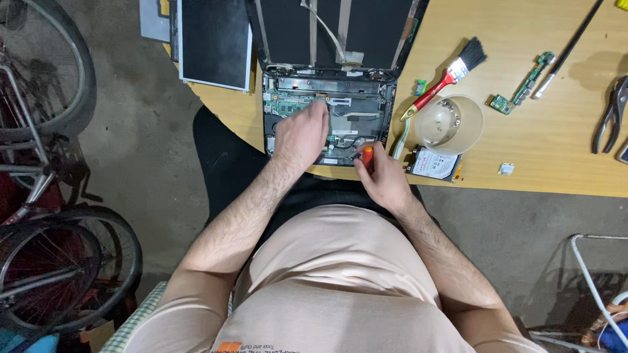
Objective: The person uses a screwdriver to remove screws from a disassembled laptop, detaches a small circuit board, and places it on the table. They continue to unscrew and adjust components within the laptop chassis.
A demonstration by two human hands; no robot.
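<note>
An opened laptop (366, 98) with its inner boards bare lies at the near edge of a wooden table (562, 150). My left hand (299, 136) rests flat on the laptop's inner left part, fingers pressing down on the board. At the laptop's near right corner, my right hand (383, 180) is closed around an orange-handled screwdriver (368, 155), whose tip points into the chassis. The laptop's lid (327, 26) stands back with ribbon cables showing.
A detached screen panel (214, 42) lies left of the laptop. To the right are a red-handled brush (448, 75), a clear plastic bowl (450, 123), a hard drive (435, 163), a green circuit strip (523, 85), a small chip (505, 168) and pliers (611, 114). Bicycles (46, 163) stand at left.
</note>
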